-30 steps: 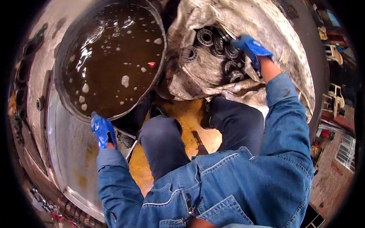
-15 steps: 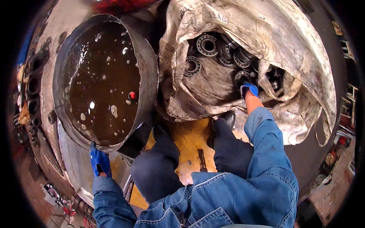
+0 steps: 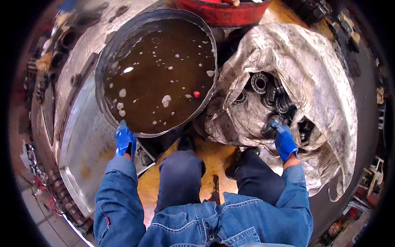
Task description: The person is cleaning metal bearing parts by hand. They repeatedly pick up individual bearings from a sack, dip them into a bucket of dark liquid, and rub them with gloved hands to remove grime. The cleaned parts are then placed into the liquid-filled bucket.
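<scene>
In its blue glove, my left hand (image 3: 125, 140) is closed at the near left rim of a large round metal tub (image 3: 100, 84). Brown liquid (image 3: 144, 88) with pale foam patches fills the tub, and a small red piece (image 3: 196, 94) floats at its right side. My right hand (image 3: 284, 142), gloved in blue too, is closed on a dark roller bearing (image 3: 268, 130), blurred by motion, above the near side of a dirty white sack (image 3: 325, 90). Several greasy bearings (image 3: 259, 83) lie in the sack's opening; the hand and folds hide others.
A red basin (image 3: 230, 15) stands behind the tub. Left of the tub lies a metal tray (image 3: 84, 144), with a small ring (image 3: 75, 80) near it. Yellow flooring (image 3: 210, 152) shows between my legs. Assorted metal parts (image 3: 362, 181) line the right edge.
My right hand has drawn back toward me, lifting a bearing from the pile. My view has shifted left, showing more of the red basin. The left hand stays at the tub's rim.
</scene>
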The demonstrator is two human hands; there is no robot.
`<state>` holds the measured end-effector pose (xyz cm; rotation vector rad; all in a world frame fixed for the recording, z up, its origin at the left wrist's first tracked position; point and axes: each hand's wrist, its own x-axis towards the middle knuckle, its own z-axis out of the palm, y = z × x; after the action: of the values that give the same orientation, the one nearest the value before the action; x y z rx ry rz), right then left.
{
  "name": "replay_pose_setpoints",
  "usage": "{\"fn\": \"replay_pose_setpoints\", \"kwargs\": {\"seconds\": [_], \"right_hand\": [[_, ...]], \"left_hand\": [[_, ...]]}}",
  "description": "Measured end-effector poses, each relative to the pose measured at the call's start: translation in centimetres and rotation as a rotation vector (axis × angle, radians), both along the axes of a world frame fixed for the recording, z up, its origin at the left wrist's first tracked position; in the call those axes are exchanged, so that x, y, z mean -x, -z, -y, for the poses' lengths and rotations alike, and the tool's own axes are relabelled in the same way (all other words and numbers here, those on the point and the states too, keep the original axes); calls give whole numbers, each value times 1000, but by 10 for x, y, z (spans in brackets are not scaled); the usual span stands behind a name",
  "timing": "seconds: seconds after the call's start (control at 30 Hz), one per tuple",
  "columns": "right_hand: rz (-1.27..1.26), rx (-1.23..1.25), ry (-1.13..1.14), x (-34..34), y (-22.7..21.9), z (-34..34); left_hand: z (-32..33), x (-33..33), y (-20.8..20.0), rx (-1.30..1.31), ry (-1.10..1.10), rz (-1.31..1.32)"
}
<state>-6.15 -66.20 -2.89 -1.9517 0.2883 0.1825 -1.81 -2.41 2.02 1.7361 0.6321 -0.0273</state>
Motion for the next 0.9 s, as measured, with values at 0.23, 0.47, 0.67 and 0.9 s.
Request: {"fn": "replay_pose_setpoints", "kwargs": {"seconds": [0.23,0.47,0.67,0.9], "right_hand": [[129,277,-237,-149,-173,-157],[255,888,-494,-267,-170,-330],[583,1055,-669,-355,-93,-383],[900,1292,-256,-393,-75,-353]], "left_hand": [[9,-14,21,-266,-335,2],[41,-15,-30,-67,-612,-118],[20,-28,24,-237,-754,-273],[33,-30,-3,-206,-713,-290]]}}
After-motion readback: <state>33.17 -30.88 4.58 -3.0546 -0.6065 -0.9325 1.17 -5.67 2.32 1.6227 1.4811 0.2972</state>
